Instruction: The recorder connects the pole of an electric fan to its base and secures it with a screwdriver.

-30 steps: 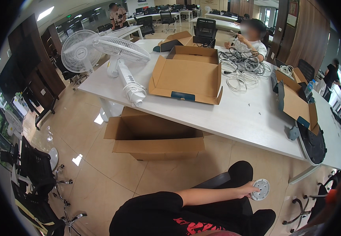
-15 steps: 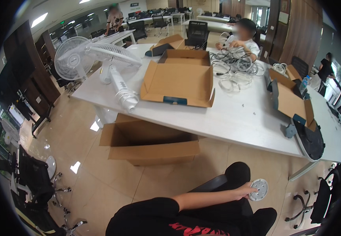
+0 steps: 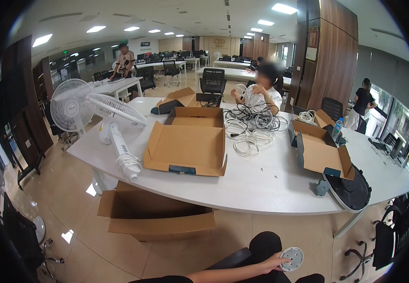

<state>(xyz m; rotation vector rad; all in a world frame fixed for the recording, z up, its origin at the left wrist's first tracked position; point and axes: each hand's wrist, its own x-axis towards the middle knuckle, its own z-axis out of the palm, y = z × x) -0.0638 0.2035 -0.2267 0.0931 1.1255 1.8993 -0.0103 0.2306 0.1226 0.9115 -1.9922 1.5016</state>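
My left hand (image 3: 273, 262) reaches across my lap at the bottom of the view. Its fingers are closed on the edge of a small white round disc with several holes (image 3: 293, 259), held beside my dark-clad knee (image 3: 266, 243). My right hand is out of sight. On the table (image 3: 261, 193) above, the nearest part is a grey knob-like piece (image 3: 321, 187), next to a dark round base with a pale rim (image 3: 353, 188). A white fan (image 3: 117, 137) lies at the table's left with its cord wound round the pole.
An open flat carton (image 3: 185, 146) lies mid-table; another open carton (image 3: 325, 153) is at the right. A person (image 3: 267, 96) opposite handles a heap of cables (image 3: 256, 123). An open cardboard box (image 3: 162, 221) stands on the floor by the table. Office chairs (image 3: 387, 240) flank both sides.
My view has tilted upward, so the table and my hand sit lower in it. The disc stays in my left hand.
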